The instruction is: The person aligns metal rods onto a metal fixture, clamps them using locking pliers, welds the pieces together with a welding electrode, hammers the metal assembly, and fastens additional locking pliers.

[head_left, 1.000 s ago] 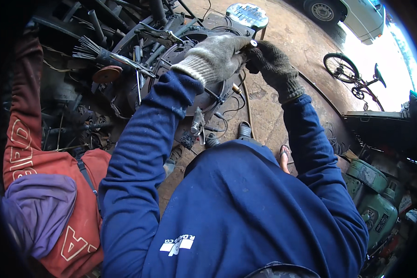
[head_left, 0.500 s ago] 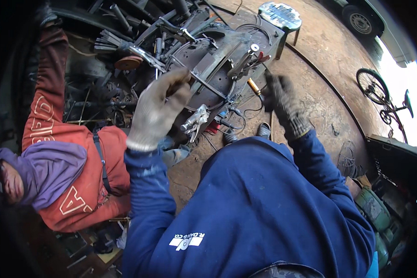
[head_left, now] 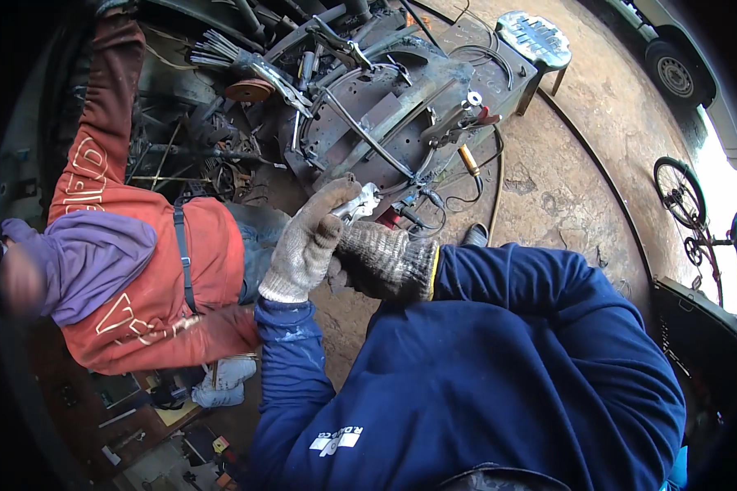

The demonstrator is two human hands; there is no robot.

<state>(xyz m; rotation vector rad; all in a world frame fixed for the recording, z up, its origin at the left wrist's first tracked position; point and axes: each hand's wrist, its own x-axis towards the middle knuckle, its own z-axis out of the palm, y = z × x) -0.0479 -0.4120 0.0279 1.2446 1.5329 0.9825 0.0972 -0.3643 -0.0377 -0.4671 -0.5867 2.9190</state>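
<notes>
Grey-gloved left hand (head_left: 305,244): raised in front of the body, its fingers bent part-way and its tips at the silver clamp; whether they close on it cannot be told.
Dark-gloved right hand (head_left: 381,260): crossed in from the right, meeting the left hand; its fingers are mostly hidden, so neither its opening nor anything within it can be told.
Silver clamp (head_left: 365,202): at the near edge of the metal table, just beyond the gloves, its lower part covered by them.
Metal table (head_left: 323,139): grey, pierced with small holes, bearing a curved rod (head_left: 365,136).
Red-handled pliers (head_left: 454,127): at the table's right edge, apart from both hands.
Yellow-handled tool (head_left: 468,160): beside the pliers, cable attached.
Co-worker (head_left: 209,245): at the left, in a red top with a purple cloth about the head.
Stool (head_left: 534,39): beyond the table's far right corner.
</notes>
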